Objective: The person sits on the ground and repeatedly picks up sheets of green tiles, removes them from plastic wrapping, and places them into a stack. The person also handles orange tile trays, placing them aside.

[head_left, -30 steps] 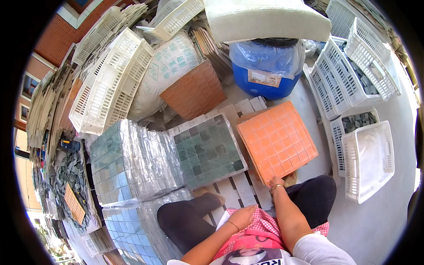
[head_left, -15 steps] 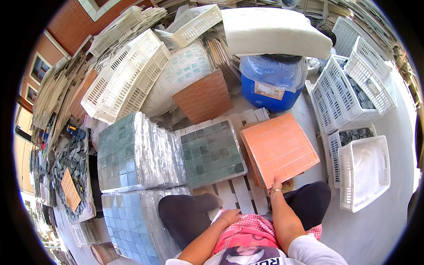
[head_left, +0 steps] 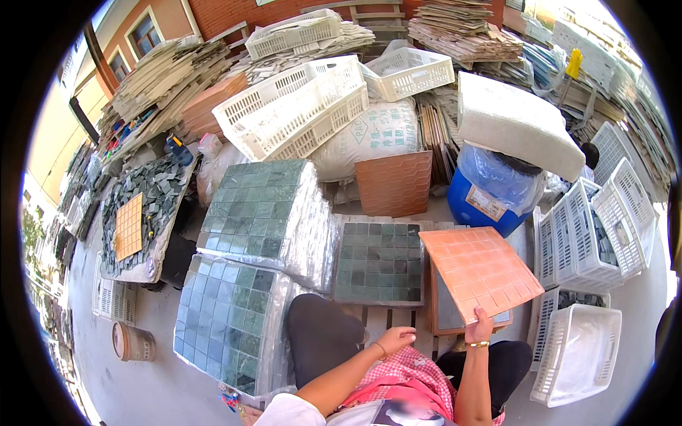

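Right hand: grip pinching orange gridded panel at near edge | Left hand: near pink apron, grip unclear

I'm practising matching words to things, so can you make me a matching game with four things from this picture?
1. Big orange sheet
2. Blue barrel
3. Brown patterned sheet
4. Small orange grid

A. propped before a white sack
B. lying on dark chips
C. held by the right hand
D. plastic around its top

Pairs: 1-C, 2-D, 3-A, 4-B
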`<state>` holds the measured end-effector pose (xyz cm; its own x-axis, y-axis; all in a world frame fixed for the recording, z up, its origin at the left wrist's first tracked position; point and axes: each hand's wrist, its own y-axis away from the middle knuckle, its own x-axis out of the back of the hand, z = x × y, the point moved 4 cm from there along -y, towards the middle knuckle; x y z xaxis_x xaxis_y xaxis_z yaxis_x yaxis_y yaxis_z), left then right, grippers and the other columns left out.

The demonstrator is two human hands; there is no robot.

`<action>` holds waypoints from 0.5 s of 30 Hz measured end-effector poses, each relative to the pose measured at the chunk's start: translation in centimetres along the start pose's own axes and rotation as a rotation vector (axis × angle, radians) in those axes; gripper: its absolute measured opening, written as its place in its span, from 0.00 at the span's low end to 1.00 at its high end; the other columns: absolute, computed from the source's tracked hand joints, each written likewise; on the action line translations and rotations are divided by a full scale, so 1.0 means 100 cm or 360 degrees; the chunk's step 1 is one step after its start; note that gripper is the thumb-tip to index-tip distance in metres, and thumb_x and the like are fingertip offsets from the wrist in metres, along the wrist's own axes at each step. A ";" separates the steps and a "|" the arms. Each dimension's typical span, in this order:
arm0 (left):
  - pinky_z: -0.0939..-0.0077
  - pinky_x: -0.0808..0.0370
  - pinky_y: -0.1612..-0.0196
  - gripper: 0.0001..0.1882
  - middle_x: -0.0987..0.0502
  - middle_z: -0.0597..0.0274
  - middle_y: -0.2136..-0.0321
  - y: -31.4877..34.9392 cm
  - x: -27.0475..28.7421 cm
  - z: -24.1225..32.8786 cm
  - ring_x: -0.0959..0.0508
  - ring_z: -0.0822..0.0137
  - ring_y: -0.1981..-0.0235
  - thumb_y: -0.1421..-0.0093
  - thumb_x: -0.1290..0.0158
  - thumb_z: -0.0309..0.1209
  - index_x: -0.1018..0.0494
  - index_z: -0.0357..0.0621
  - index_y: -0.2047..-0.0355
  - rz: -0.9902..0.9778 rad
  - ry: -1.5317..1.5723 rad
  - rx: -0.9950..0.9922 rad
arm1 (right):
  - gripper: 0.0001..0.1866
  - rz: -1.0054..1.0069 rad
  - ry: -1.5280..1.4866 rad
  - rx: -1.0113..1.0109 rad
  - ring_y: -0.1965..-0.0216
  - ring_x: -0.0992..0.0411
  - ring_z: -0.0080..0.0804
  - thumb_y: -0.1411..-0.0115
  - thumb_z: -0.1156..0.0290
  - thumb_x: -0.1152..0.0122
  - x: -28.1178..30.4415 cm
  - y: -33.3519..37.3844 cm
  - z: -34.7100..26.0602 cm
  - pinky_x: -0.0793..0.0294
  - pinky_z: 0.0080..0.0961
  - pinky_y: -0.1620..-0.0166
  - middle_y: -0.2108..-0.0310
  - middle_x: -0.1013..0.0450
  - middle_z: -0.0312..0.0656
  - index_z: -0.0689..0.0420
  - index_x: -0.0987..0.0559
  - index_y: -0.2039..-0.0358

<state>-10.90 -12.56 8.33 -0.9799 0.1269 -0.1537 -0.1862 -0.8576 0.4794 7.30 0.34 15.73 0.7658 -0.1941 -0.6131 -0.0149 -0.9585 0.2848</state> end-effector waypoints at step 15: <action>0.62 0.36 0.51 0.25 0.33 0.56 0.56 0.289 0.084 0.165 0.32 0.60 0.54 0.52 0.52 0.23 0.42 0.39 0.51 0.1060 0.1699 -0.1408 | 0.35 -0.1990 0.0476 -0.0604 0.66 0.31 0.30 0.55 0.67 0.38 -0.186 0.144 -0.031 0.33 0.23 0.60 0.60 0.31 0.46 0.62 0.41 0.48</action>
<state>-25.66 -28.11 35.14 -0.2879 -0.4608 -0.8395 0.7297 -0.6732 0.1193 -5.17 -9.17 33.57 0.2448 0.8637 -0.4405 0.9346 -0.3312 -0.1299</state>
